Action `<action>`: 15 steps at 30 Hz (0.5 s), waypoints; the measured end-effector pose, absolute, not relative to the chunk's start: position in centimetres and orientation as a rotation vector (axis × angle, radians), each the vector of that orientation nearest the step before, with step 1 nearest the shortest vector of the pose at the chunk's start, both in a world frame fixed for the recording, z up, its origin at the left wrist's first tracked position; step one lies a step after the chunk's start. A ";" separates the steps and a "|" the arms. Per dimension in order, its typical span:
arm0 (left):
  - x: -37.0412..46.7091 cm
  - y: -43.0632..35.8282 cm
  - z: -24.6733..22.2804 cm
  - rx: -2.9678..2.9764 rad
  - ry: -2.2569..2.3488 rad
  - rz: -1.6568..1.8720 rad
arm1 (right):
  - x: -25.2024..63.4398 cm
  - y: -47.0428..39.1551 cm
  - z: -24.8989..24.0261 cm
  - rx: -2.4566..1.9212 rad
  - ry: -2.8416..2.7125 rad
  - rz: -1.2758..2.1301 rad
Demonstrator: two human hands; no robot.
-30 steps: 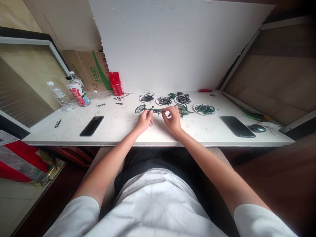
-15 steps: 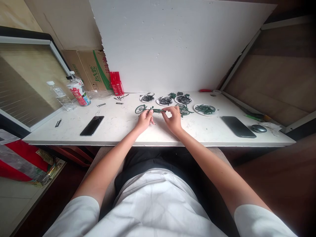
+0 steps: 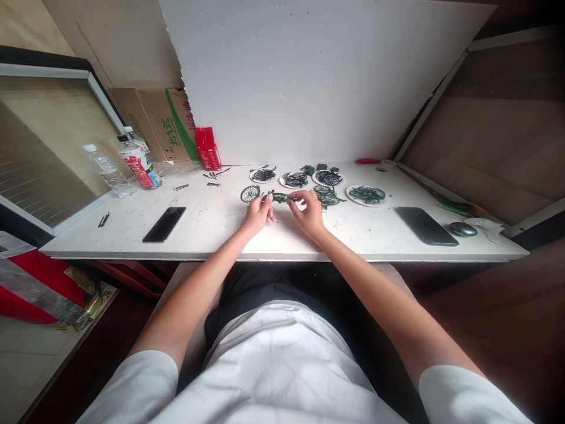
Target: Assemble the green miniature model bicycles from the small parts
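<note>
Bicycle part: small green bicycle part (image 3: 279, 198), between the 2 hands, above the middle of the white bench (image 3: 212, 235); if it touches the surface, I cannot tell.
Left grip: left hand (image 3: 258, 215) has thumb and finger closed together around the left end of the part.
Right grip: right hand (image 3: 309, 213) pinches at the right end, fingertips almost meeting; the exact contact is too small to see.
Risk: thin plastic could perhaps bend or snap, if the 2 hands press unevenly.
Another risk: the right hand is just beside the green wheeled pieces (image 3: 330, 198), so a careless wrist might push them.
Wheel: 1 green wheel (image 3: 251, 194), near the left fingertips; whether joined to the part, unclear.
Plates: 4 white plates (image 3: 348, 195), all carrying parts.
Bottles: 3 (image 3: 142, 168).
Phone: 1 (image 3: 164, 225), at left.
Red box: 1 (image 3: 208, 149).
</note>
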State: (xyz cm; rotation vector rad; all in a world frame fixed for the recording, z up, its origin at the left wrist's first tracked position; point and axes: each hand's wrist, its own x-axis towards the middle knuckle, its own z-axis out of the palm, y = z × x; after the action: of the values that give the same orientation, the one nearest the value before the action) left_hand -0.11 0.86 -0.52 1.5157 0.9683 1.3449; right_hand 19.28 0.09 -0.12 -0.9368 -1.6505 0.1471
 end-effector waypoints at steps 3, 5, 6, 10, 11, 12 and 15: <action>-0.1 0.9 -0.5 1.515 0.969 1.346 | 19.2 -0.1 0.0 -0.916 -1.653 0.156; -0.1 0.9 -0.5 1.523 0.962 1.354 | 19.2 -0.3 0.1 -0.905 -1.666 0.151; -0.1 0.8 -0.4 1.528 0.958 1.359 | 19.1 -0.4 0.2 -0.908 -1.680 0.147; -0.1 0.4 -0.1 1.538 0.959 1.352 | 19.0 -0.8 0.4 -0.924 -1.751 0.115; 0.0 0.3 0.0 1.537 0.961 1.350 | 19.0 -0.8 0.4 -0.914 -1.763 0.104; 0.0 0.2 0.1 1.535 0.960 1.350 | 19.0 -0.8 0.4 -0.901 -1.769 0.092; 0.0 0.2 0.2 1.526 0.952 1.356 | 19.0 -0.7 0.4 -0.886 -1.776 0.056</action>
State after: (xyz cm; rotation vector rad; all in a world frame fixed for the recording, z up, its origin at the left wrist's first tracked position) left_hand 0.05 0.16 0.24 1.5262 0.9520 1.3563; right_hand 18.98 -0.71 0.40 -0.8862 -1.7760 0.0562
